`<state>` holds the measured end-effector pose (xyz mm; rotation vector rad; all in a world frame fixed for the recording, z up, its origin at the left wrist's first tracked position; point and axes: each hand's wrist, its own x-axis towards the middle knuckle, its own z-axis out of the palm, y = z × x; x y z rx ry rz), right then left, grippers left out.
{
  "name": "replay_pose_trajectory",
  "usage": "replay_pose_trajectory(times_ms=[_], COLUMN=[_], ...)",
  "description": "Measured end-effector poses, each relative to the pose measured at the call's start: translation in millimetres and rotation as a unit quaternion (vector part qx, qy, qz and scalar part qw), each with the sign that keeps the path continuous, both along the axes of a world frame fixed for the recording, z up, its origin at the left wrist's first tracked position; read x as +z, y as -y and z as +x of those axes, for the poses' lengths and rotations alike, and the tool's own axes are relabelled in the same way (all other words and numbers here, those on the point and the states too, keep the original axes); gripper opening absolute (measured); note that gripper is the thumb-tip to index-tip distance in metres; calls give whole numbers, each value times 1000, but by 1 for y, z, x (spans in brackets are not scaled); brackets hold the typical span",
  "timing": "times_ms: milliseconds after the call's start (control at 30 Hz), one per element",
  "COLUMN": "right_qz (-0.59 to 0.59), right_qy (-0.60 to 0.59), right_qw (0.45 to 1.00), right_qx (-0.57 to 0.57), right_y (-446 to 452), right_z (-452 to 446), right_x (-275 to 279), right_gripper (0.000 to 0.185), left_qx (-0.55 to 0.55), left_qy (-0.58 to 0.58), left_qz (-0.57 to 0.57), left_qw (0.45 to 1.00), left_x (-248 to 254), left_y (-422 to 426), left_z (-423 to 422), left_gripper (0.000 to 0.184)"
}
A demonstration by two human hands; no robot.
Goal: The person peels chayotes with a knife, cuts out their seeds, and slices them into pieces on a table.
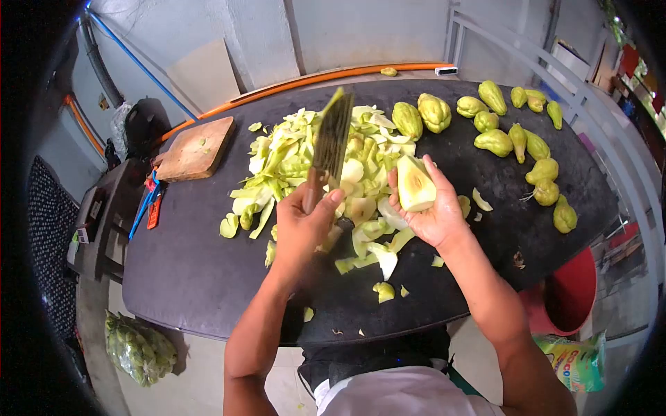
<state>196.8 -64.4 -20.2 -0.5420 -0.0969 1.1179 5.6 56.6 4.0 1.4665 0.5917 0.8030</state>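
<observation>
My left hand (305, 218) is closed round the brown handle of a large knife (334, 135), its broad blade pointing up and away from me. A bit of green peel clings near the blade's tip. In my right hand (440, 208) rests a partly peeled chayote (415, 184), its pale flesh facing up and the fingers curled round its side. Between and behind both hands spreads a heap of chayote peels and cut pieces (284, 156) on the dark table (194, 256).
Several whole chayotes (494, 142) lie along the table's right side. A wooden chopping board (196, 149) sits at the left edge, near an orange-handled tool (154, 211). On the floor are a red bucket (579, 291) at right and a plastic bag of greens (139, 347) at left.
</observation>
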Motion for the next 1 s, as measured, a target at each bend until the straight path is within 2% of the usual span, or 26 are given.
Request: replay_pose_trajectory(times_ms=[67,167,267,367,400,467,500,533,567,633,667,700,733,800,867,1000], right_qz=[-23,-37,-31,-77,-100,-25,12,25,-24,83,108,144,124,119,150,146], right_qy=[22,41,44,63,73,-20,-67,-45,28,3,132,-22,55,106,56,138], right_qw=[999,998,998,995,992,997,994,996,999,996,985,989,991,986,986,978], right_qx=[-4,16,41,31,21,65,88,76,-19,26,29,33,-7,-50,-55,-50], right_y=[-1,3,3,0,-1,-1,-3,-5,-2,-5,5,10,4,-1,1,-1], right_z=[4,3,5,-2,-5,6,3,-1,-13,8,10,-4,-4,-8,-15,-9], right_x=[-6,2,-1,-3,-3,-19,-14,-9,-6,-52,-57,-28,-35,-36,-26,-42], right_gripper=[36,35,32,33,34,34,34,37,42,47,50,39,34,29,29,28], left_qx=[0,0,19,18,4,-6,-11,-56,-61,-60,-39,-30,-28,-24,-19,-19], left_qy=[18,3,-18,-19,-57,-55,-54,-107,-117,-115,-55,-37,-27,-22,-32,-31], left_qz=[-45,-22,103,160,155,236,275,293,385,558,602,627,642,665,680,690], left_qw=[999,1000,994,987,986,970,960,949,914,820,795,777,765,746,732,723], left_x=[-2,0,-12,-13,-10,-16,-17,-2,-10,-13,-20,-17,-16,-16,-14,-17], left_y=[-4,-2,-4,5,8,15,18,27,28,33,35,37,37,40,42,42], left_z=[-4,-7,-5,-2,-4,-4,-3,-9,-7,-4,1,4,6,8,8,10], left_gripper=[23,20,24,25,33,41,46,55,63,70,78,80,81,83,85,87])
